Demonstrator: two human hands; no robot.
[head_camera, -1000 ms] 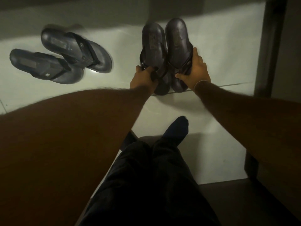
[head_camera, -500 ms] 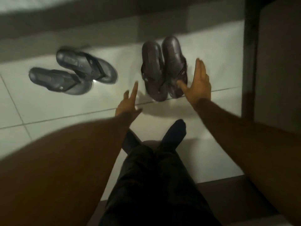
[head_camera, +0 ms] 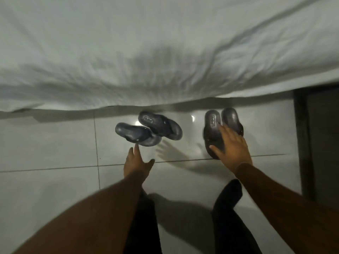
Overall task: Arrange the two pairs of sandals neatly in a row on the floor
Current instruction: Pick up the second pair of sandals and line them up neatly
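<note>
Two pairs of dark sandals lie on the white tiled floor. The brown pair [head_camera: 213, 129] stands side by side at the right, toes toward me. My right hand [head_camera: 232, 150] hovers over it with fingers spread, hiding its near part; whether it touches is unclear. The dark blue pair [head_camera: 148, 130] lies askew at the centre, one sandal overlapping the other. My left hand [head_camera: 136, 163] is open just below it, fingertips close to the nearer sandal, holding nothing.
A white bed sheet [head_camera: 165, 52] hangs over the far side, its edge just behind the sandals. A dark wooden frame [head_camera: 302, 143] runs down the right. My dark trousered legs and a socked foot [head_camera: 229, 191] are below.
Both hands have let go of the brown pair. My left hand moved left toward the blue pair. The view shifted up, bringing the bed sheet into sight.
</note>
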